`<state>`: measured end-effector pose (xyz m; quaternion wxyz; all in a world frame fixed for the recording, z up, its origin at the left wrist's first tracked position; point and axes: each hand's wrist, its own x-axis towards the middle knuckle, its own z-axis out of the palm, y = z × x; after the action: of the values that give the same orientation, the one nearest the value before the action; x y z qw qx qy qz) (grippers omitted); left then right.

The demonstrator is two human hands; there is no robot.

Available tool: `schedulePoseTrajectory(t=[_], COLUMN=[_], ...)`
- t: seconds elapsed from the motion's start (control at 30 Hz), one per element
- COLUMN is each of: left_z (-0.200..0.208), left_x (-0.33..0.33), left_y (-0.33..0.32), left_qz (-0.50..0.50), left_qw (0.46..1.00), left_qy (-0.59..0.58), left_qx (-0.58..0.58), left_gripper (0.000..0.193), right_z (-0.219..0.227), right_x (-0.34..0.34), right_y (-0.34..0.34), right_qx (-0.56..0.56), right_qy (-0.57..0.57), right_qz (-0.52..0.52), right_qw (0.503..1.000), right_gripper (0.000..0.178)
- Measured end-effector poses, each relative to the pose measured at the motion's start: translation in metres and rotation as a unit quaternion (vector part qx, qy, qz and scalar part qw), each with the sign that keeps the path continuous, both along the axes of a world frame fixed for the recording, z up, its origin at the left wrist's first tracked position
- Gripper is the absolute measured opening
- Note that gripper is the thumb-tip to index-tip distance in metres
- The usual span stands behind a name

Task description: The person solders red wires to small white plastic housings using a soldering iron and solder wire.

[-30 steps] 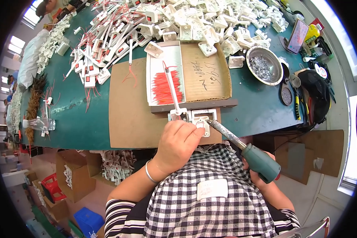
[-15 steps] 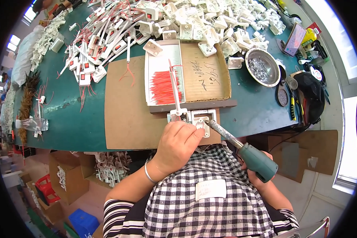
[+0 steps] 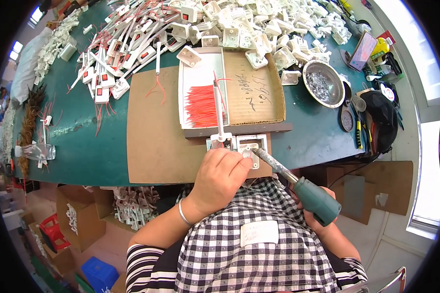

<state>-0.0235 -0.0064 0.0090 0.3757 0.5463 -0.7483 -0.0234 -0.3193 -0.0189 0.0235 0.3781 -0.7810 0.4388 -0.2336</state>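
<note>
Straighter now stands the white stem [image 3: 219,110], swung up from its leftward lean of a second ago, while both hands hold almost the same station and the surroundings slide a touch left. And there's the left hand [image 3: 220,176], fingers bunched together right at the white casing [image 3: 255,162]; its grip is drawn in, though what sits between the fingertips is hidden, so I can't tell what they pinch. Over on the other side, the right hand [image 3: 312,219] has its grip wrapped around the green-handled iron [image 3: 308,193], the barrel angled up and left, the tip down at that same casing, near the bench's front edge. Just left of it rises the stem. Behind, a cardboard box [image 3: 252,93] carries red wires [image 3: 200,107] in its left half; a cardboard sheet [image 3: 154,127] lies on the green bench [image 3: 88,156], and a metal bowl [image 3: 336,88] stands to the right.
</note>
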Motion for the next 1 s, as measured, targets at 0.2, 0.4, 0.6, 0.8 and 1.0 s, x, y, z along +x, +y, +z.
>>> schedulePoseTrajectory(t=[0.2,0.4,0.6,0.8,1.0], left_z=[-0.001,-0.002,-0.002,-0.002,-0.002], left_x=[0.000,-0.001,-0.001,-0.001,-0.001], left_y=[0.000,-0.001,-0.001,-0.001,-0.001], left_qz=[-0.001,-0.002,-0.001,0.000,-0.001], left_qw=[1.000,1.000,1.000,1.000,1.000], left_qy=[0.003,0.026,0.023,0.021,0.021], left_qx=[-0.005,-0.012,-0.007,-0.003,-0.004], left_gripper=[0.020,0.028,0.028,0.028,0.028], right_z=[0.001,-0.001,0.006,0.011,0.003], right_x=[0.001,0.001,0.005,0.008,0.002], right_y=[-0.001,-0.001,-0.006,-0.007,0.000], right_qx=[-0.023,-0.029,-0.062,-0.032,-0.011], right_qy=[0.023,0.014,0.028,0.032,0.032], right_qz=[0.022,0.019,0.055,0.060,-0.004], right_qw=[0.999,0.999,0.996,0.997,0.999], right_gripper=[0.028,0.028,0.026,0.026,0.026])
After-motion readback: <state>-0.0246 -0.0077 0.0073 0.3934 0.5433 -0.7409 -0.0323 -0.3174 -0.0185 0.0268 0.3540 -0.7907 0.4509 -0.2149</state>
